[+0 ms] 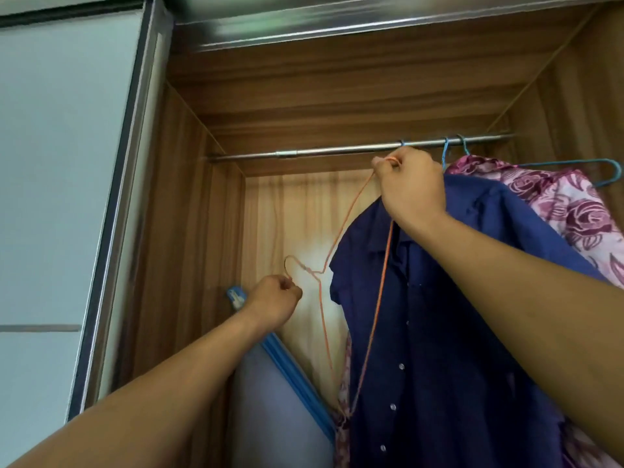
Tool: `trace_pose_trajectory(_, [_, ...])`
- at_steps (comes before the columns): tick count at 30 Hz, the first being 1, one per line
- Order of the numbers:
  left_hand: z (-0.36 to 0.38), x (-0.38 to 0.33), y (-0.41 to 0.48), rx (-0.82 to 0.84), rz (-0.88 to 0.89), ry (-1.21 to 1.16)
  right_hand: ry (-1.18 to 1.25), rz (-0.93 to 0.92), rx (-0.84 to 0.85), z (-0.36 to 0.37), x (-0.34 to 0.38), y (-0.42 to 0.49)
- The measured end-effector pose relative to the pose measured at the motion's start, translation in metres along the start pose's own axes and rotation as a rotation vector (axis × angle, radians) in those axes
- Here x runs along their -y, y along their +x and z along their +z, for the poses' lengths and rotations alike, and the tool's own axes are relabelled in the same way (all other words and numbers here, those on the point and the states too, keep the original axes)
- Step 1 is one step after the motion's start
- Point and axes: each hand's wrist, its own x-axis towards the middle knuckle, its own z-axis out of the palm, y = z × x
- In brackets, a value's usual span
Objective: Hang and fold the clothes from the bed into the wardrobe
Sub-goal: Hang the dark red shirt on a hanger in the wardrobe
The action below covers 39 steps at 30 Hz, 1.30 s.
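Observation:
An orange wire hanger (351, 217) is turned on its side inside the open wardrobe (189, 197). My left hand (275, 300) pinches its hook low at the left. My right hand (410, 182) grips one corner of the hanger just under the metal rail (320, 151). A navy button shirt (439, 315) hangs from the rail below and right of my right hand. Behind it hangs a pink floral garment (574, 211) on a blue hanger (604, 170).
A grey bag with blue edging (270, 400) stands at the wardrobe's lower left. The sliding door (60, 163) is at the left. The rail's left half is bare.

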Motion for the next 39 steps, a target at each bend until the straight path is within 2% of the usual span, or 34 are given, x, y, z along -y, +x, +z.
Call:
trace_pose_trajectory(5, [0.048,0.052,-0.035,0.259,-0.218,-0.08,-0.017,0.0,0.259,0.009,-0.042,-0.029])
trace_pose_trajectory(8, [0.076,0.08,-0.059,0.303,-0.299,-0.259,0.025,0.047,0.325,0.014,-0.066,-0.054])
trace_pose_trajectory(12, [0.112,0.11,-0.085,0.161,-0.354,-0.495,0.161,0.224,0.345,0.021,-0.103,-0.095])
trace_pose_trajectory(17, [0.138,0.134,-0.093,0.036,-0.406,-0.563,0.301,0.538,0.279,0.029,-0.138,-0.17])
trace_pose_trajectory(19, [0.138,0.145,-0.089,-0.062,-0.429,-0.536,0.336,0.656,0.287,0.025,-0.15,-0.203])
trace_pose_trajectory(23, [0.137,0.173,-0.083,-0.186,-0.45,-0.409,0.358,0.932,0.444,0.02,-0.168,-0.264])
trace_pose_trajectory(27, [0.139,0.195,-0.085,-0.307,-0.44,-0.336,0.481,1.074,0.581,0.023,-0.176,-0.315])
trace_pose_trajectory(30, [0.143,0.199,-0.088,-0.412,-0.493,-0.446,0.414,0.992,0.796,0.031,-0.184,-0.363])
trace_pose_trajectory(33, [0.149,0.198,-0.094,-0.455,-0.564,-0.579,-0.101,0.611,1.299,0.035,-0.2,-0.422])
trace_pose_trajectory(35, [0.153,0.197,-0.098,-0.448,-0.587,-0.648,-0.406,0.457,1.572,0.033,-0.206,-0.452])
trace_pose_trajectory(37, [0.153,0.194,-0.098,-0.455,-0.604,-0.716,-0.489,0.449,1.684,0.032,-0.205,-0.467])
trace_pose_trajectory(39, [0.151,0.191,-0.096,-0.458,-0.625,-0.778,-0.451,0.412,1.67,0.034,-0.205,-0.475])
